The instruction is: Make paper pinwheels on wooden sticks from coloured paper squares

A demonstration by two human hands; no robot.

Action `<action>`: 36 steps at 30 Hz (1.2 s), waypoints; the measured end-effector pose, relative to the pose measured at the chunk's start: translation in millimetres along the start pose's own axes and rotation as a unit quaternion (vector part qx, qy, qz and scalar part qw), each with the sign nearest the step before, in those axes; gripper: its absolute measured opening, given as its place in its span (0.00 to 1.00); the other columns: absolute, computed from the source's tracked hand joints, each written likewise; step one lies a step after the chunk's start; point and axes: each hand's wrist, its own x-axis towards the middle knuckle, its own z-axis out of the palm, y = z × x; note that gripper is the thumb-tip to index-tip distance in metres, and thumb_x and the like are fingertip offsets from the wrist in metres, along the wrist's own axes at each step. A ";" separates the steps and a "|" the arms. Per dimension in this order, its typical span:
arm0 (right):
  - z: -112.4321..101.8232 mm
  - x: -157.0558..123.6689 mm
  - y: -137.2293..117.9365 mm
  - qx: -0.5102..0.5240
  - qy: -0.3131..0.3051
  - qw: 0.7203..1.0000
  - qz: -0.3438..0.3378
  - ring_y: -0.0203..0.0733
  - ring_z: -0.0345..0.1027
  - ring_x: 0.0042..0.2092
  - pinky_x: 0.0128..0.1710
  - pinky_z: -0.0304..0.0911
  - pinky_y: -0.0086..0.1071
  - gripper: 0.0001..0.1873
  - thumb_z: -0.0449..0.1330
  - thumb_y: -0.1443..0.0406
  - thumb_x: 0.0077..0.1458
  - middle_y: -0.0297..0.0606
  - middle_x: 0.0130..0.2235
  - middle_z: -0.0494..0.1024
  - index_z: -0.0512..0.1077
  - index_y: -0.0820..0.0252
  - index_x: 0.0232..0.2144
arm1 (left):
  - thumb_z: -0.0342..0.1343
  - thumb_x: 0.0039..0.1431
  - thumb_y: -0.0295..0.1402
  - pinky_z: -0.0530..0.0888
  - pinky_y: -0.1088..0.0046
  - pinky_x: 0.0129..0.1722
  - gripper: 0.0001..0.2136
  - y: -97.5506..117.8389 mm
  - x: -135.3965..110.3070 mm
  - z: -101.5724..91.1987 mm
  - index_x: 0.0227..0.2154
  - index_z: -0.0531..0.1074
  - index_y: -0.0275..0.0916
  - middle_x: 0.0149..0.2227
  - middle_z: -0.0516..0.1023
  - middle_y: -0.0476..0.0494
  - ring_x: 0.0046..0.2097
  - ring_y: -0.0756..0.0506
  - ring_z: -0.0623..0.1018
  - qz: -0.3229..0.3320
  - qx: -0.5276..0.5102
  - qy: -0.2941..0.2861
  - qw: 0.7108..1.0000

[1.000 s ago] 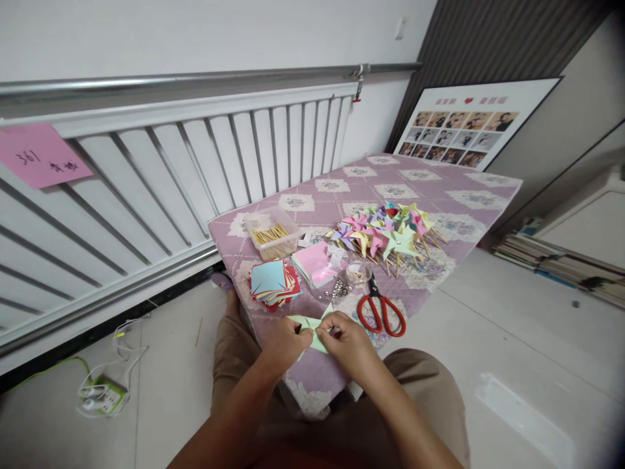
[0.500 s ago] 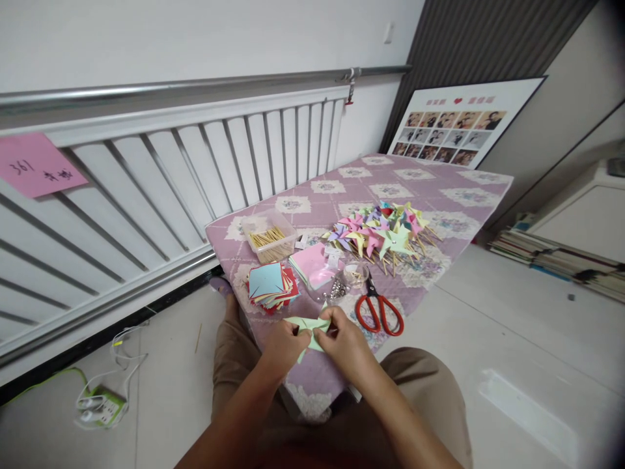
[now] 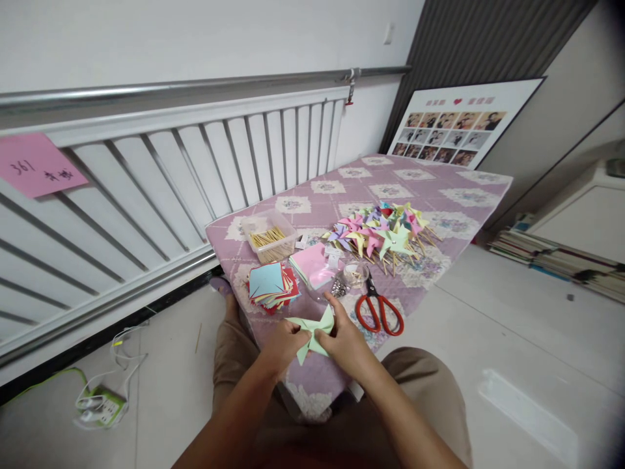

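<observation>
Both of my hands pinch a pale green folded paper pinwheel (image 3: 313,332) above the near corner of the purple quilted table (image 3: 439,182). My left hand (image 3: 282,345) grips its left side with closed fingers. My right hand (image 3: 344,339) holds the right side, its thumb at the centre and one finger raised along an upper flap. Red-handled scissors (image 3: 379,311) lie just right of my right hand. A stack of coloured paper squares (image 3: 270,284) sits beyond my left hand.
A pile of finished pinwheels on sticks (image 3: 383,234) lies mid-table, with a clear box of wooden sticks (image 3: 271,238), pink sheets (image 3: 311,262) and small metal pins (image 3: 338,288) nearer. A radiator (image 3: 146,189) runs along the left; a power strip (image 3: 100,405) lies on the floor.
The green pinwheel's flaps have been folded up into shape between my hands. My right hand shifted slightly up along the paper. The camera view drifted a little left.
</observation>
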 end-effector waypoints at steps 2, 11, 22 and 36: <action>0.2 0.6 1.0 0.007 -0.003 1.000 0.003 0.33 0.59 0.25 0.27 0.58 0.27 0.39 0.56 0.69 0.47 0.26 0.27 0.67 0.51 0.58 0.62 | 0.55 0.46 0.33 0.70 0.74 0.27 0.10 0.0 -0.1 -1.8 0.30 0.76 0.34 0.25 0.76 0.46 0.25 0.50 0.71 0.013 -0.035 -0.036 0.999; 2.8 6.7 14.6 0.022 -0.016 1.000 -0.003 0.35 0.64 0.29 0.30 0.61 0.27 0.39 0.56 0.70 0.45 0.30 0.34 0.73 0.52 0.58 0.61 | 0.56 0.47 0.35 0.66 0.76 0.24 0.09 -0.8 1.5 -2.4 0.26 0.76 0.35 0.22 0.75 0.47 0.24 0.49 0.72 -0.007 0.075 0.030 0.997; 1.7 14.8 25.2 0.125 -0.041 0.991 -0.004 0.39 0.69 0.36 0.36 0.65 0.30 0.31 0.57 0.68 0.46 0.34 0.37 0.75 0.61 0.57 0.55 | 0.53 0.44 0.32 0.61 0.76 0.20 0.08 -19.1 25.3 3.0 0.24 0.75 0.35 0.18 0.73 0.50 0.19 0.51 0.68 -0.005 0.039 0.053 0.998; -88.3 97.7 -8.5 -0.376 0.007 0.923 -0.079 0.38 0.69 0.32 0.32 0.62 0.28 0.10 0.51 0.67 0.58 0.35 0.29 0.75 0.70 0.60 0.27 | 0.53 0.45 0.34 0.60 0.76 0.17 0.08 -29.9 47.1 -7.6 0.22 0.73 0.36 0.14 0.71 0.50 0.17 0.50 0.67 -0.047 0.033 0.144 0.988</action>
